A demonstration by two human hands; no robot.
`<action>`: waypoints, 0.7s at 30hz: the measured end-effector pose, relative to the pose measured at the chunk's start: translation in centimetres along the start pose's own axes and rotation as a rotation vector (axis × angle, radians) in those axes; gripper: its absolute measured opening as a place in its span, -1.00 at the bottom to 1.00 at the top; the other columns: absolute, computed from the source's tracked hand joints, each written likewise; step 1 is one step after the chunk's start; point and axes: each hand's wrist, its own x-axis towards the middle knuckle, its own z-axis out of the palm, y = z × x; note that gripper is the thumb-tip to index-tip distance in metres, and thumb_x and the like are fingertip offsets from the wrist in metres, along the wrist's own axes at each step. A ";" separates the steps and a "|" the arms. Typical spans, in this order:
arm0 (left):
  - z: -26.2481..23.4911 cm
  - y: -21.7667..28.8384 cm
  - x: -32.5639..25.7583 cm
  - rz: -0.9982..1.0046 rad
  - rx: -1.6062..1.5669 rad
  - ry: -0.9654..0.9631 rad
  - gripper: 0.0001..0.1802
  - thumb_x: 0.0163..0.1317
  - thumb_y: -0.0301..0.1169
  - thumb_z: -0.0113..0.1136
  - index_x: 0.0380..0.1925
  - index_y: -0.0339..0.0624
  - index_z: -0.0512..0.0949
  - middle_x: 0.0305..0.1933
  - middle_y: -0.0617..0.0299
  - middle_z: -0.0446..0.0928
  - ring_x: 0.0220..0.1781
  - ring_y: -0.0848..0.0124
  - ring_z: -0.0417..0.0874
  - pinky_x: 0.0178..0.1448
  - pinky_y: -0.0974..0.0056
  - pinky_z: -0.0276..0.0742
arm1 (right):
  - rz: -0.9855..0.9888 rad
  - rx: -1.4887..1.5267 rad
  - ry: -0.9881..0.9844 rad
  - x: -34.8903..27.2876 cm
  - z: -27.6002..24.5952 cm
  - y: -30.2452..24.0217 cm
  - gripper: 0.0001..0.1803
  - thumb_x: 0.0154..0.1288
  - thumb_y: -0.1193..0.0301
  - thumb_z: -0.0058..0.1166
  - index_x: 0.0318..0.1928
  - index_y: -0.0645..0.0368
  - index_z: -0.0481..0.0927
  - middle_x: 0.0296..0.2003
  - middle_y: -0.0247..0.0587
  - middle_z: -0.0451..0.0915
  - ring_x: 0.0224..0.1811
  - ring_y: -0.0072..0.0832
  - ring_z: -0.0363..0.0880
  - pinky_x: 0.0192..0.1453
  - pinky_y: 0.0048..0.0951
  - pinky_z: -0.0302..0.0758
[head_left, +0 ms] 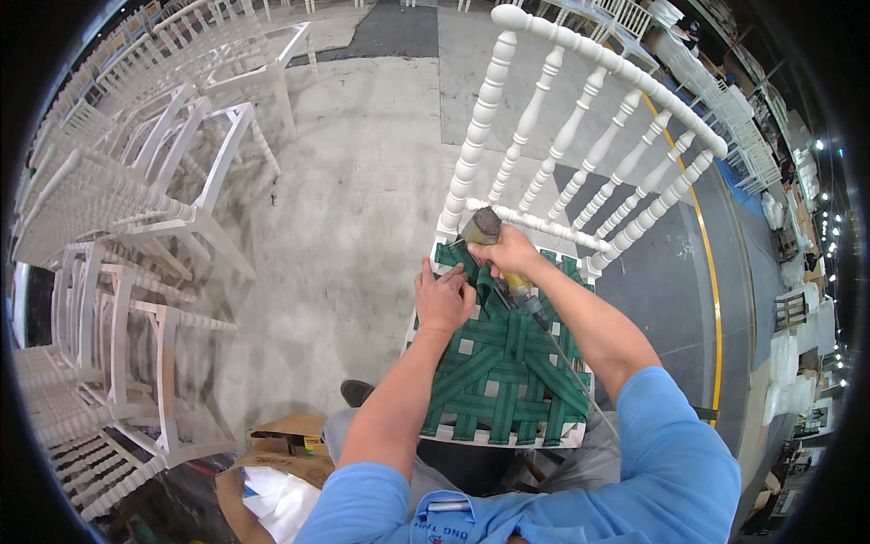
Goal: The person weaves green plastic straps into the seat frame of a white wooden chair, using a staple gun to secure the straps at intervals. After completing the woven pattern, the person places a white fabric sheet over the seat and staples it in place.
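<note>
White chair [542, 225], right of the frame's centre: looks mostly woven with green webbing [515, 340]; apparently lacks some fastening near the backrest [616, 62]. Grips yellow power tool [518, 285] in right hand [507, 254]; lays left hand [444, 301] on upper-left seat webbing, with fingers partly spread; cannot tell whether pinching.

We see a grey floor [353, 163] marked by a yellow line [713, 281], white chairs [167, 381] crowding the left side, and small bright lamps [820, 144] along the far right.
</note>
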 end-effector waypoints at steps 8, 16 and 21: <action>0.8 0.3 0.7 0.055 -0.076 0.013 -0.70 0.19 -0.28 0.17 -0.20 -0.06 0.81 0.08 0.23 0.76 0.26 -0.05 0.63 0.51 -0.19 0.30 | -0.019 0.208 0.141 -8.2 -5.1 0.7 -0.61 0.36 0.22 0.36 0.00 0.25 0.64 -0.32 -0.29 0.69 -0.59 -0.58 0.55 -0.49 -0.47 0.51; -2.8 1.0 4.5 0.204 -0.052 0.172 -0.69 0.24 -0.42 0.12 -0.06 -0.21 0.69 -0.24 -0.10 0.66 -0.17 -0.09 0.64 0.18 -0.06 0.54 | 0.166 0.319 0.577 -39.7 -16.3 5.9 -0.58 0.44 0.21 0.31 0.08 0.28 0.59 -0.31 -0.29 0.65 -0.52 -0.56 0.58 -0.46 -0.44 0.53; -5.1 10.9 -5.9 -0.077 -0.739 -0.322 -0.71 0.54 -0.34 0.04 -0.15 -0.36 0.65 -0.22 0.07 0.70 -0.17 0.31 0.70 -0.11 0.17 0.60 | 0.516 0.564 1.000 -58.1 -15.1 16.2 -0.62 0.41 0.20 0.33 0.06 0.15 0.59 -0.21 -0.30 0.63 -0.42 -0.55 0.58 -0.43 -0.43 0.54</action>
